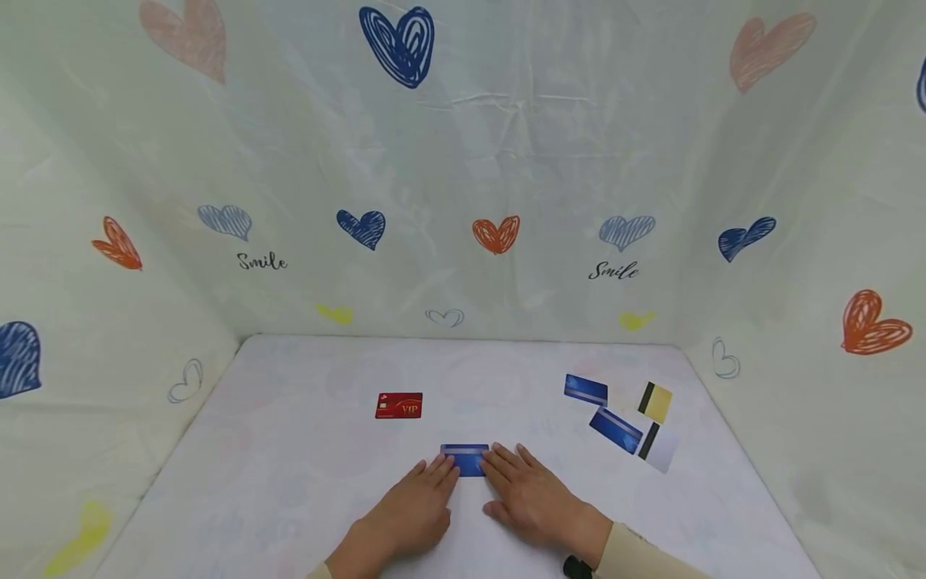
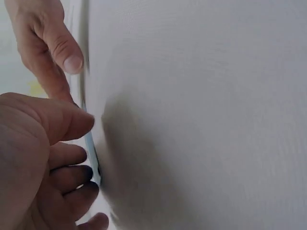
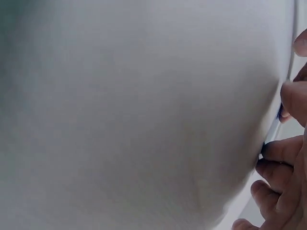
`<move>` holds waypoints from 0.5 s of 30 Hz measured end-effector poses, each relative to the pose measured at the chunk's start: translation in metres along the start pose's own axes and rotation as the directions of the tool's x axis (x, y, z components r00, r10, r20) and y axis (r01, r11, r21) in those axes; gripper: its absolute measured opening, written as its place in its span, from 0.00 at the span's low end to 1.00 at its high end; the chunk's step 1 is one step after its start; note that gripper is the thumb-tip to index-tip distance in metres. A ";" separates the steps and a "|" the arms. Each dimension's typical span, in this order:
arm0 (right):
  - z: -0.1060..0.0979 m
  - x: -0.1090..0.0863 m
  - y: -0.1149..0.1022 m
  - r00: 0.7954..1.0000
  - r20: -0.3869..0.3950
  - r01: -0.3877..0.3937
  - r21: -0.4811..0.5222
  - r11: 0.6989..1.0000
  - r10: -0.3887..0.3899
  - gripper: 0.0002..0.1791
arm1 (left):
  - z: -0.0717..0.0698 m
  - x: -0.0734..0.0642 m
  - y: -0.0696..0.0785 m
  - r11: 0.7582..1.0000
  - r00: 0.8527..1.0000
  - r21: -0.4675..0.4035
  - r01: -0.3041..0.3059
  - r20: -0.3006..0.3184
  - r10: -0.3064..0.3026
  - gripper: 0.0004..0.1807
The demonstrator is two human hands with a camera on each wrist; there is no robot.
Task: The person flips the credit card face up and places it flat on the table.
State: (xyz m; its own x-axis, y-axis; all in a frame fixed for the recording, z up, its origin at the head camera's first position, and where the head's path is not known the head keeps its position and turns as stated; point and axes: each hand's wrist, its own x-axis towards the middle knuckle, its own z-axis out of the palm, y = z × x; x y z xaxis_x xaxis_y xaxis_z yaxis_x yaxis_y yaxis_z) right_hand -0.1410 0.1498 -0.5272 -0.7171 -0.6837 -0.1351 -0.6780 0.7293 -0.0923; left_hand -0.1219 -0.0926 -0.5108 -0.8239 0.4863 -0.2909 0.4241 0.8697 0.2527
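Observation:
A blue card [image 1: 466, 461] with a pale stripe along its far edge lies on the white table in front of me. My left hand [image 1: 415, 508] touches its left end with the fingertips, the fingers fairly straight. At the right end, the fingertips of my right hand [image 1: 534, 498] rest on the card in the same way, its thumb spread toward the left. Seen low from the side, the left wrist view shows both hands at the table surface, the left fingers [image 2: 72, 177] slightly bent. In the right wrist view, the right fingers [image 3: 283, 152] touch down near the view's edge.
Beyond the left hand lies a red VIP card [image 1: 399, 406]. To the right are two more blue cards [image 1: 586, 389], a yellow card [image 1: 657, 404] with a black stripe and a white one [image 1: 661, 450]. A heart-printed curtain [image 1: 463, 177] surrounds the white table [image 1: 289, 482].

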 end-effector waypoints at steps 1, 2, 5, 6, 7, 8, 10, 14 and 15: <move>-0.001 0.001 0.001 1.000 -0.004 -0.005 0.010 1.000 0.005 0.38 | 0.000 0.000 -0.002 1.000 1.000 0.001 0.003 -0.022 -0.003 0.34; -0.002 0.002 0.003 1.000 -0.013 -0.012 0.016 1.000 0.012 0.38 | 0.000 0.000 -0.004 1.000 0.999 0.000 0.007 -0.052 -0.007 0.34; -0.004 0.006 0.009 0.996 -0.073 -0.045 0.017 0.999 0.046 0.40 | 0.001 0.003 -0.011 0.999 0.986 0.011 0.040 -0.160 -0.038 0.34; -0.005 0.007 0.011 0.994 -0.096 -0.056 0.013 0.998 0.057 0.40 | 0.001 0.004 -0.014 0.998 0.979 0.015 0.055 -0.198 -0.051 0.34; -0.005 0.009 0.013 0.991 -0.119 -0.066 0.011 0.998 0.067 0.40 | 0.001 0.006 -0.016 0.997 0.971 0.017 0.071 -0.231 -0.065 0.34; -0.005 0.010 0.015 0.987 -0.141 -0.074 0.007 0.997 0.074 0.40 | 0.001 0.008 -0.019 0.996 0.963 0.013 0.087 -0.258 -0.081 0.35; -0.005 0.014 0.017 0.981 -0.177 -0.081 0.004 0.997 0.080 0.39 | 0.001 0.012 -0.024 0.993 0.949 0.007 0.114 -0.296 -0.107 0.36; -0.002 0.023 0.018 0.973 -0.216 -0.075 0.012 0.997 0.076 0.36 | -0.002 0.017 -0.029 0.991 0.939 -0.022 0.133 -0.317 -0.133 0.38; -0.002 0.025 0.018 0.973 -0.219 -0.072 0.014 0.997 0.074 0.35 | -0.002 0.018 -0.029 0.991 0.939 -0.024 0.132 -0.318 -0.133 0.39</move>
State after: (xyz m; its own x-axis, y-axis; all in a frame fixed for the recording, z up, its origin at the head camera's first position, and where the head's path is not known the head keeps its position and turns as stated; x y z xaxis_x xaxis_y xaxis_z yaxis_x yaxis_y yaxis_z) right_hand -0.1718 0.1455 -0.5302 -0.7831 -0.6170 0.0781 -0.6219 0.7772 -0.0959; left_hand -0.1497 -0.1094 -0.5216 -0.9493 0.3141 -0.0129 0.3025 0.9240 0.2338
